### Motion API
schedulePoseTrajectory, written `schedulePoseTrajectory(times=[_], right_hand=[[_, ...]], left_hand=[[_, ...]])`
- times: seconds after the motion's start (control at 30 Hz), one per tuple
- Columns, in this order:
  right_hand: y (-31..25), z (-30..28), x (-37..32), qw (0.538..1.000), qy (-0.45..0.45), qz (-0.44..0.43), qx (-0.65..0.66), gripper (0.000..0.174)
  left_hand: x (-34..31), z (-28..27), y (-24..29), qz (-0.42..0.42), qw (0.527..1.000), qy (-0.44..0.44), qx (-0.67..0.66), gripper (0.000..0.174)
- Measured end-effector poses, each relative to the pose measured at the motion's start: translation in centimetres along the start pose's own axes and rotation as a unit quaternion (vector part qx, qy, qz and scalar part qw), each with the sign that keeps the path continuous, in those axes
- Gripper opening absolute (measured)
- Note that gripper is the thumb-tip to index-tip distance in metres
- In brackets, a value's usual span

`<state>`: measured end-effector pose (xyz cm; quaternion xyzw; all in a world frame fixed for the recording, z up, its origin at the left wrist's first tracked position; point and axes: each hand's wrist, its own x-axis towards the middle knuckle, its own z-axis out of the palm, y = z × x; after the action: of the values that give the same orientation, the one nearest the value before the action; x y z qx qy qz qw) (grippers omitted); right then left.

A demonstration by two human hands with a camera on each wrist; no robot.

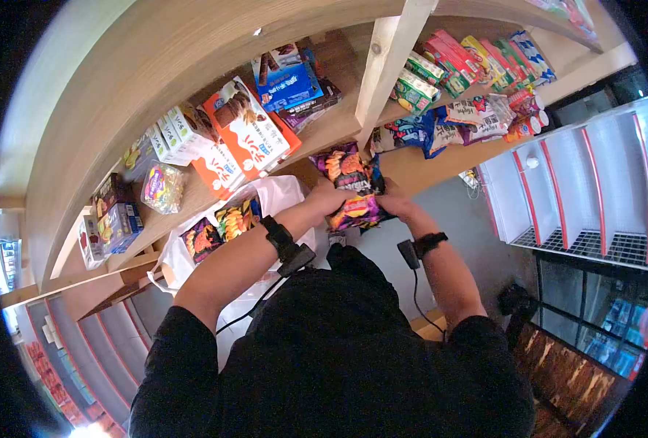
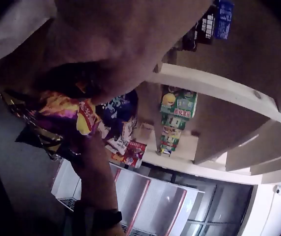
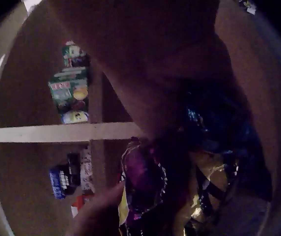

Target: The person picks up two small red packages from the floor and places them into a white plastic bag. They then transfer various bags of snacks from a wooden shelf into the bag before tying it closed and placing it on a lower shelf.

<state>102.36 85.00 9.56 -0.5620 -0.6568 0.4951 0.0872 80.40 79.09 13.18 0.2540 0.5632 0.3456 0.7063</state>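
Both hands hold a bunch of shiny snack bags (image 1: 353, 179) in front of the lower shelf's edge, purple, black and yellow in colour. My left hand (image 1: 330, 198) grips the bunch from the left side, and my right hand (image 1: 397, 203) grips it from the right. In the left wrist view the purple bag (image 2: 64, 115) lies between the two hands, with the right hand (image 2: 95, 162) on its far side. The right wrist view is dark; a purple bag (image 3: 145, 179) and a gold-black bag (image 3: 212, 184) show below the right hand (image 3: 155, 73). Fingertips are partly hidden by the bags.
A white plastic bag (image 1: 276, 193) with snack bags inside stands left of the hands. Boxes (image 1: 254, 135) and a clear tub (image 1: 163, 187) sit on the shelf behind. A wooden divider (image 1: 386, 69) separates them from packets (image 1: 477, 120) at right. White racks (image 1: 572, 182) stand farther right.
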Motion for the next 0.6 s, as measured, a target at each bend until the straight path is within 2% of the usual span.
schedulePoseTrajectory(times=[0.1,0.13,0.23,0.27,0.3,0.37,0.4,0.43,0.47,0.5,0.53,0.57,0.6], right_hand=[[-3.2,0.9,1.7,0.987,-0.076,-0.004,0.142,0.049],[-2.3,2.0,3.3,0.986,-0.071,-0.03,0.144,0.045],[-2.1,3.6,6.7,0.946,-0.224,0.059,0.227,0.07],[-2.1,3.9,6.9,0.954,-0.2,0.071,0.213,0.067],[-4.2,3.5,6.0,0.96,-0.177,0.085,0.2,0.064],[-1.5,6.3,8.9,0.939,-0.176,0.021,0.295,0.061],[-0.8,7.3,10.0,0.943,-0.136,-0.016,0.303,0.056],[-0.5,8.1,10.8,0.944,-0.095,-0.052,0.311,0.051],[-0.1,8.8,11.6,0.943,-0.055,-0.087,0.318,0.047],[0.0,8.9,12.5,0.962,-0.04,-0.112,0.245,0.047],[0.1,8.6,13.3,0.975,-0.023,-0.138,0.171,0.047],[0.0,8.6,13.7,0.982,-0.004,-0.163,0.097,0.048],[-2.1,7.5,11.9,0.993,0.034,-0.11,-0.017,0.047]], left_hand=[[1.9,-2.4,-0.4,0.001,0.995,0.088,0.057,0.039],[1.4,-2.5,0.4,-0.001,0.993,0.103,0.061,0.037],[-0.9,-2.8,3.4,-0.038,0.995,0.089,0.009,0.034],[-0.6,-3.1,3.1,-0.024,0.995,0.1,-0.003,0.033],[-0.4,-3.5,2.9,-0.005,0.991,0.125,0.054,0.037],[-0.1,-4.3,2.2,0.033,0.97,0.173,0.165,0.044],[1.0,-4.8,0.5,0.074,0.944,0.225,0.228,0.057],[-0.4,-4.1,1.6,0.1,0.931,0.227,0.269,0.06],[-1.9,-3.4,2.5,0.125,0.915,0.229,0.309,0.063],[-4.3,-2.3,4.4,0.15,0.896,0.23,0.348,0.067],[-7.5,-1.1,7.0,0.129,0.893,0.201,0.381,0.061],[-9.4,-1.1,7.7,0.156,0.925,0.123,0.325,0.057],[-11.2,-1.9,8.0,0.181,0.946,0.043,0.266,0.053]])
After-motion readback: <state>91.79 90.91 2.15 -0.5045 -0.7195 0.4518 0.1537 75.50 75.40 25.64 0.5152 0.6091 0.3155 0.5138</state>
